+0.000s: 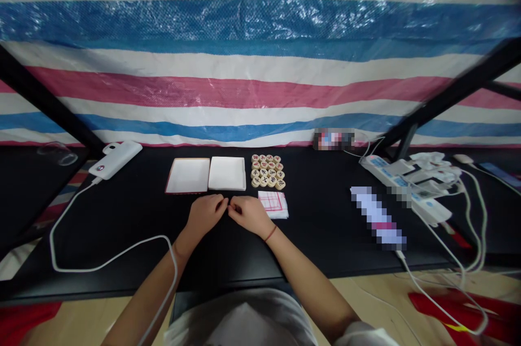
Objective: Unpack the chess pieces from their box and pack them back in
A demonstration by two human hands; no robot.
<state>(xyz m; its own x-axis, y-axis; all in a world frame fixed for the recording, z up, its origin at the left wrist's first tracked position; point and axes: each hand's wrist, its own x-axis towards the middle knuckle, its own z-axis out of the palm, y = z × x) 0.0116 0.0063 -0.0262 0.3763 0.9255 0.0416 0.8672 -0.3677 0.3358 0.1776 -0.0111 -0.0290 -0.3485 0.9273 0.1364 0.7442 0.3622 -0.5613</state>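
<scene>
My left hand [207, 212] rests on the black table in a loose fist, just in front of two shallow white-lined box halves. The left box half [188, 175] has a reddish edge; the right box half [227, 173] lies against it. My right hand [249, 213], also curled closed, faces the left with a small gap between them. Nothing shows in either hand. Beside the right hand lies a folded white cloth or sheet with red lines [273, 204]. Behind it, round Chinese chess pieces [267, 171] stand in a tight block of rows, red-marked at the back, dark-marked in front.
A white power bank [115, 160] sits at the left, its cable [114, 259] looping over my left forearm. At the right are a power strip [407, 188] with plugs and cords, and a blurred phone [378, 217] on a cable. A striped plastic sheet [252, 91] hangs behind the table.
</scene>
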